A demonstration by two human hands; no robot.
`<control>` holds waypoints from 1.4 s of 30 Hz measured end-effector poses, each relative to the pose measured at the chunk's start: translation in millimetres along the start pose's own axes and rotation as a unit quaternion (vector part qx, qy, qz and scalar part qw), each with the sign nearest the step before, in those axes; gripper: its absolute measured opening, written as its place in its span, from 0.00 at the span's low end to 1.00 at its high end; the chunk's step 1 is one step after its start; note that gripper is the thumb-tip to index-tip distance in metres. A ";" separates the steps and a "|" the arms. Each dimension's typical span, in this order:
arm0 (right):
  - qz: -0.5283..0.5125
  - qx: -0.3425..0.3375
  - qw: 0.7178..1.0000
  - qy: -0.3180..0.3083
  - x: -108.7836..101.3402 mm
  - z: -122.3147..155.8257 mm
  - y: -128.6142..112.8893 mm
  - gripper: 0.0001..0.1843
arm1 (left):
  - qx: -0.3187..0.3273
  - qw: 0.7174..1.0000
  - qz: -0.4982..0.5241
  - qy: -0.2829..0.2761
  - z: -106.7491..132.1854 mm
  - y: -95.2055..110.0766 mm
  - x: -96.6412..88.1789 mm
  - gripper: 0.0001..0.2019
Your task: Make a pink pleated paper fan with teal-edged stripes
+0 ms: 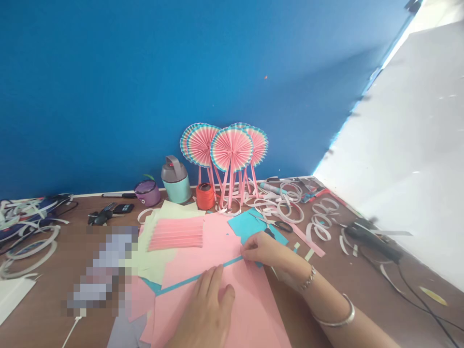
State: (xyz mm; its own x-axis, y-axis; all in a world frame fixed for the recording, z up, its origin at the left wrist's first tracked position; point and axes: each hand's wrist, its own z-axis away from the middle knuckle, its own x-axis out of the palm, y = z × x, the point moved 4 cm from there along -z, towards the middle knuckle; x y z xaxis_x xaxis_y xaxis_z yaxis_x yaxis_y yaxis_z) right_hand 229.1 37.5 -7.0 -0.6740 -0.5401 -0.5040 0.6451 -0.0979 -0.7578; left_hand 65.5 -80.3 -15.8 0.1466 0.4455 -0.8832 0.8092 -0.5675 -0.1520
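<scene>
A pink paper sheet (pixel 250 309) lies in front of me, with a narrow blue paper strip (pixel 192 280) running along its far edge. My left hand (pixel 208 304) rests flat on the sheet, fingers stretched toward the strip. At the strip's right end, the fingertips of my right hand (pixel 266 251) are pinched together on it. More pink paper (pixel 221 232) lies beyond the strip. On it sits a pleated pink paper piece (pixel 176 233), partly over pale green sheets (pixel 145 263). Behind my right hand are a blue paper sheet (pixel 242 224) and scissors (pixel 282 226).
Finished pink paper fans (pixel 232 150) stand against the blue wall beside a red thread spool (pixel 205 196), a mint flask (pixel 176 186) and a purple cup (pixel 148 193). Curled paper strips (pixel 321 222) and a black corded tool (pixel 373 239) lie right. A pixelated object (pixel 105 270) lies left.
</scene>
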 end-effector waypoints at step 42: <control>0.158 -0.056 0.975 0.145 2.3 -10.3 0.5 0.08 | -0.063 0.995 0.067 -0.037 5.1 -17.0 49.2 0.15</control>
State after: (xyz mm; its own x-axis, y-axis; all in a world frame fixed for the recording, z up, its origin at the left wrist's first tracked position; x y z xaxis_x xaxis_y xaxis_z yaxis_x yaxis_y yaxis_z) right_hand 224.2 44.8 -12.9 -0.5323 -0.2686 -0.8028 0.8041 0.1362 -0.5787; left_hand 56.1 -52.4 -58.9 0.2202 0.3171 -0.9225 0.8507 -0.5252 0.0225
